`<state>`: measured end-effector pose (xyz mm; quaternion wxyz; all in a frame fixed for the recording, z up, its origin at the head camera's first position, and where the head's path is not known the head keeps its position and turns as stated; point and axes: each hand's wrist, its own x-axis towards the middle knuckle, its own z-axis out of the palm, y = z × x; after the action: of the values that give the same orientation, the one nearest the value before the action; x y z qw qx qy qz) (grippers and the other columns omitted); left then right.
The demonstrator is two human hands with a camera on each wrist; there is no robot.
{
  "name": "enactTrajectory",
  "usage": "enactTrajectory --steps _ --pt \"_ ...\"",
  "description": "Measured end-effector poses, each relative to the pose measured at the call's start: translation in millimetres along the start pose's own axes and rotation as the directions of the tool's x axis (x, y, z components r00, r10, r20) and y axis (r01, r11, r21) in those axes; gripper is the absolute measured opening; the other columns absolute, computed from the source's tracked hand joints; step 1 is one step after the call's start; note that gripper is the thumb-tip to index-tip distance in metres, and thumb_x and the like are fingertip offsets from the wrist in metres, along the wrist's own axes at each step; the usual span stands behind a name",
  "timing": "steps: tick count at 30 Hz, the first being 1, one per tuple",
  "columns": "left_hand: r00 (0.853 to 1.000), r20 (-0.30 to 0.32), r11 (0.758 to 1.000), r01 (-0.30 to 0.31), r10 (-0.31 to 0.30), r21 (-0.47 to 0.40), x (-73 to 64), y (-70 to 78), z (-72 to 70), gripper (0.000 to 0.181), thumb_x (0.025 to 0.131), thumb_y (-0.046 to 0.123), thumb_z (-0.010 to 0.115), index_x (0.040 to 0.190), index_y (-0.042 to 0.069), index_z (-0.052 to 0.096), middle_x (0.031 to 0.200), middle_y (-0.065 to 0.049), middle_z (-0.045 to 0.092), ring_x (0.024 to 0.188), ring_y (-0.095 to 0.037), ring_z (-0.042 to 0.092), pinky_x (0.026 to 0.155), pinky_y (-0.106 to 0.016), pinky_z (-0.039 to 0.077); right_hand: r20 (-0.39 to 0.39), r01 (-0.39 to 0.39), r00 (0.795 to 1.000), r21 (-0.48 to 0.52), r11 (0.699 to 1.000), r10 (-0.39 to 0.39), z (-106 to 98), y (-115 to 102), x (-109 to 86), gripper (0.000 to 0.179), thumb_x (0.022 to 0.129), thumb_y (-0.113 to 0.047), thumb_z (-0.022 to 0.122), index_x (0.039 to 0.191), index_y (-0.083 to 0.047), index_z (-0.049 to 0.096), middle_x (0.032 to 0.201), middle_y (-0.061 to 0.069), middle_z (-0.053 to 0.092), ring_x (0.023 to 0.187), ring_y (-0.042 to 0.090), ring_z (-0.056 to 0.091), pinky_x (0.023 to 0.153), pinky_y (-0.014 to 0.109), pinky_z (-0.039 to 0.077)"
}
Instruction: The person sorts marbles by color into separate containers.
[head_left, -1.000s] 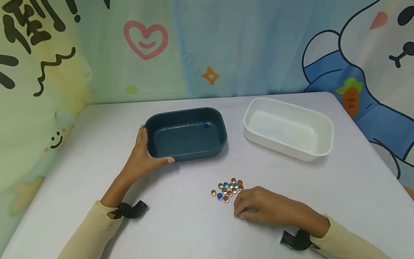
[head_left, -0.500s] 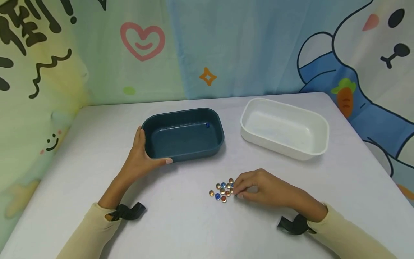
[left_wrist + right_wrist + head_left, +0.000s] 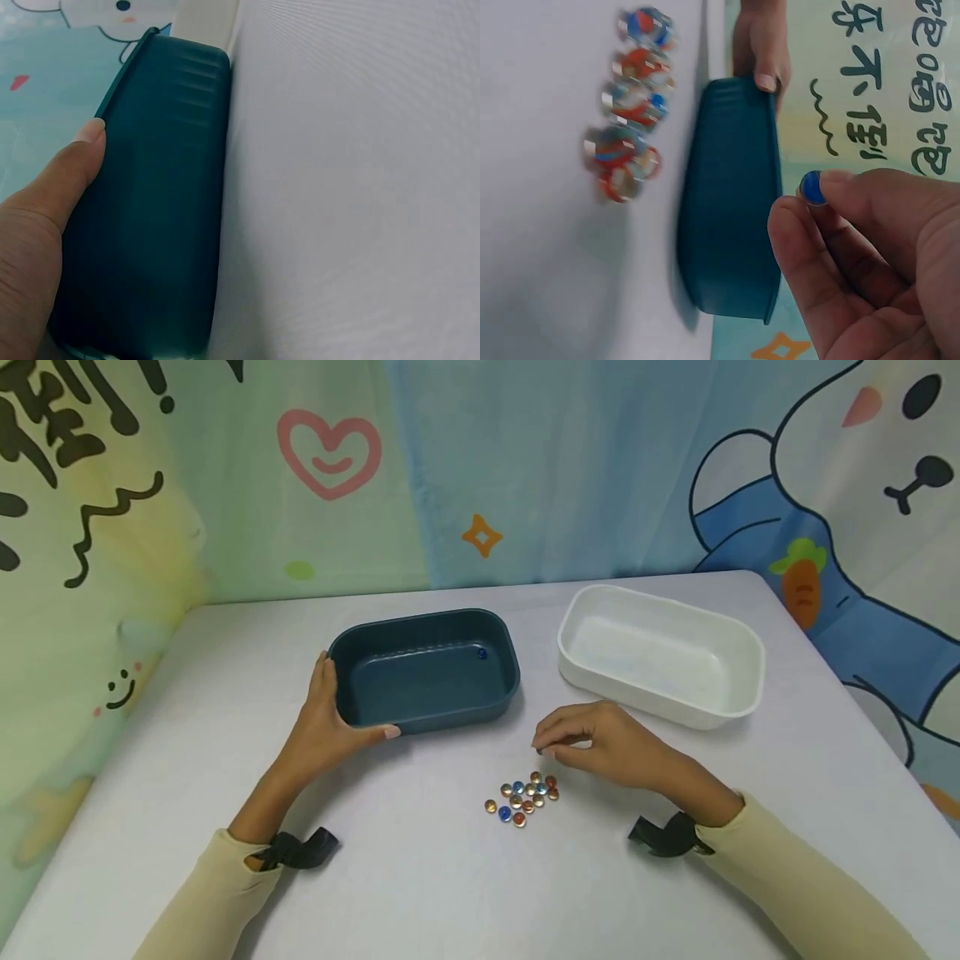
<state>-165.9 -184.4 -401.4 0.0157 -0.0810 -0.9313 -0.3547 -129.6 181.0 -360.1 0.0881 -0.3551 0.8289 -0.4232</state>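
- In the head view, with our clock centred on the loose marbles (image 3: 515,802), we see the right hand (image 3: 611,743) at two o'clock, raised above the white tabletop (image 3: 420,877).
- Its thumb and a fingertip are pinched together on a blue marble (image 3: 811,188), which we see most clearly in the right wrist view.
- We find the left hand (image 3: 322,727) at ten o'clock, holding the near left corner of the teal tray (image 3: 457,718); its thumb lies along the six o'clock wall and its fingers against the nine o'clock end, thumb and fingers spread around that corner.
- The teal tray sits at eleven o'clock; inside it we spot another blue marble (image 3: 482,653), towards the tray's three o'clock end.
- The loose marbles lie in a close cluster on the tabletop, a mix of amber, clear, blue and orange-red, apart from both trays.
- Between one and two o'clock, beyond the right hand, we have a white tray (image 3: 645,647), set at a slant.
- Behind it all, towards twelve, we see a cartoon-printed backdrop (image 3: 585,460).
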Motion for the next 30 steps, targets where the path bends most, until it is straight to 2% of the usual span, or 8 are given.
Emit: enactTrajectory --steps 3,9,16,24,27,30 --pt "1.000 -0.001 1.000 0.000 0.000 -0.001 0.1 -0.4 -1.2 0.126 0.054 0.061 0.071 0.140 0.014 -0.007 0.142 0.009 -0.015 0.130 -0.022 0.002 0.095 -0.054 0.020 -0.044 0.009 0.999 0.039 0.999 -0.007 -1.5 8.1 8.3 0.020 0.080 -0.006 0.064 0.095 -0.017 0.069 0.099 -0.009 0.061 0.090 0.008 0.056 0.075 0.023 0.046" --pt "1.000 0.003 1.000 -0.002 0.002 -0.009 0.4 -0.8 -0.9 0.127 0.053 0.061 0.071 0.140 0.014 -0.008 0.143 0.008 -0.015 0.130 -0.022 0.002 0.096 -0.054 0.019 -0.103 0.069 0.993 0.067 0.995 -0.062 -7.9 11.3 25.4 0.017 0.079 -0.006 0.064 0.094 -0.013 0.069 0.098 -0.003 0.062 0.089 0.010 0.057 0.073 0.025 0.047" --pt "1.000 0.003 1.000 -0.017 0.017 -0.012 1.2 0.0 -0.5 0.127 0.054 0.061 0.072 0.140 0.012 -0.007 0.143 0.008 -0.014 0.130 -0.019 0.001 0.097 -0.052 0.019 -0.153 0.029 0.988 0.082 0.996 -0.017 -14.8 13.7 42.2 0.016 0.079 -0.007 0.065 0.093 -0.011 0.070 0.097 -0.003 0.062 0.090 0.009 0.057 0.072 0.025 0.047" --pt "1.000 0.005 1.000 -0.020 0.020 -0.003 2.9 2.7 -0.2 0.126 0.054 0.061 0.071 0.140 0.010 -0.005 0.143 0.008 -0.013 0.130 -0.018 0.001 0.098 -0.050 0.018 -0.209 -0.029 0.977 0.070 0.997 0.043 -19.0 22.2 49.5 0.013 0.080 -0.016 0.065 0.092 -0.013 0.070 0.097 -0.007 0.062 0.092 0.008 0.055 0.065 0.025 0.048" --pt "1.000 0.005 1.000 -0.015 0.015 -0.008 2.1 2.6 -0.5 0.126 0.054 0.061 0.071 0.140 0.011 -0.006 0.143 0.008 -0.014 0.130 -0.018 0.000 0.097 -0.051 0.018 -0.214 -0.030 0.976 0.067 0.997 0.043 -19.8 24.5 52.2 0.014 0.081 -0.017 0.065 0.093 -0.013 0.070 0.096 -0.007 0.062 0.088 0.009 0.055 0.057 0.024 0.046" --pt "1.000 0.005 1.000 -0.011 0.012 -0.009 1.2 1.9 -0.8 0.126 0.054 0.061 0.072 0.140 0.012 -0.007 0.143 0.008 -0.014 0.130 -0.018 0.000 0.097 -0.052 0.018 -0.221 -0.025 0.975 0.065 0.998 0.039 -20.6 26.1 56.5 0.013 0.081 -0.017 0.065 0.093 -0.016 0.070 0.094 -0.008 0.062 0.085 0.008 0.055 0.056 0.024 0.045"
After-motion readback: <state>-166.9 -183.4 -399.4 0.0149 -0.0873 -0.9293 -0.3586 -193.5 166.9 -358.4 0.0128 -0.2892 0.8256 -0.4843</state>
